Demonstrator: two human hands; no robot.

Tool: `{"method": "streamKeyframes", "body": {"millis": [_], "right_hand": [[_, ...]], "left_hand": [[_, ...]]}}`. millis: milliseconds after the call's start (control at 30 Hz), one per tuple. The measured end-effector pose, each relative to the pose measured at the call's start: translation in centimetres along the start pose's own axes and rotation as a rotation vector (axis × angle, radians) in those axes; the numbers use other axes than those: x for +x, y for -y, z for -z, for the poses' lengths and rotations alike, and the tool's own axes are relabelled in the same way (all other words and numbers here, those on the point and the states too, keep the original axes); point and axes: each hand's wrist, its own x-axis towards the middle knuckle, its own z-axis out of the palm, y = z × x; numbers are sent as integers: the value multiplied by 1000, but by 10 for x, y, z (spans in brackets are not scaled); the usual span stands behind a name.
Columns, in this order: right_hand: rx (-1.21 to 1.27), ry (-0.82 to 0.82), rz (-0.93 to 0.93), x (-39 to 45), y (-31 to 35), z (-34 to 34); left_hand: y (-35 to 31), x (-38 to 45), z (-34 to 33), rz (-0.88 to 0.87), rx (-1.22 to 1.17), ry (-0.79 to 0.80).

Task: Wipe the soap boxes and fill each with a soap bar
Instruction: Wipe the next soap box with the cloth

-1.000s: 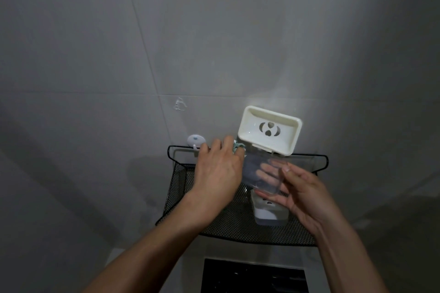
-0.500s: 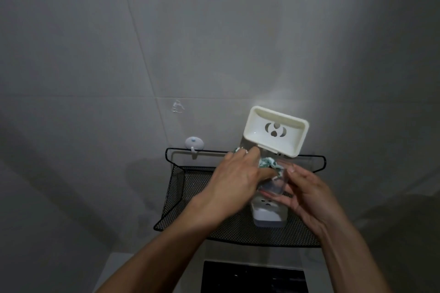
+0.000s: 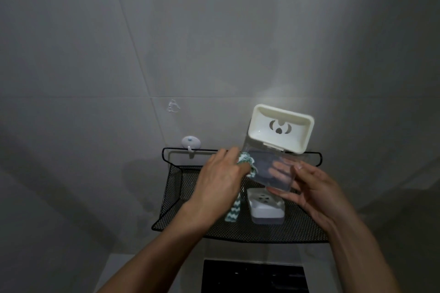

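Observation:
I hold a soap box up in front of the wall: its cream tray (image 3: 281,132) tilts upward and its clear hinged lid (image 3: 269,169) hangs below. My right hand (image 3: 309,188) grips the clear lid from behind, fingers showing through the plastic. My left hand (image 3: 219,181) clutches a green-and-white zigzag cloth (image 3: 81,163) against the lid's left side; a strip of the cloth dangles under the hand. A second white soap box (image 3: 265,208) stands open in the black mesh basket (image 3: 181,188).
The basket hangs on a grey tiled wall, with a small white hook (image 3: 190,143) at its back left rail. A dark rectangular surface (image 3: 252,276) lies below the basket, set in a pale ledge.
The left hand with the cloth slid right across the clear lid and then back to its left edge. The held soap box rose slightly and tilted.

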Motion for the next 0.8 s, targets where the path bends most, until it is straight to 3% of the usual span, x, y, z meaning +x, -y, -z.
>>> {"method": "streamKeyframes", "body": {"millis": [167,267,433,567,633,733,800], "right_hand": [[-34,-30,14,2,0,8],[-42,-53,29,1,3,16],[3,-29,19,-1,2,16],[56,10,3,-1,0,12],[75,23,2,-1,-1,11],[96,43,14,-1,-4,5],[108,54,20,0,-6,0]], "left_hand": [[8,-7,-6,65,-70,-103],[25,-13,-14,164,-105,-88],[47,-25,-47,207,-60,152],[56,-38,-68,190,-47,550],[58,-42,-70,174,-67,629],[56,-40,-60,185,-169,458],[48,-37,-45,276,-439,267]]}}
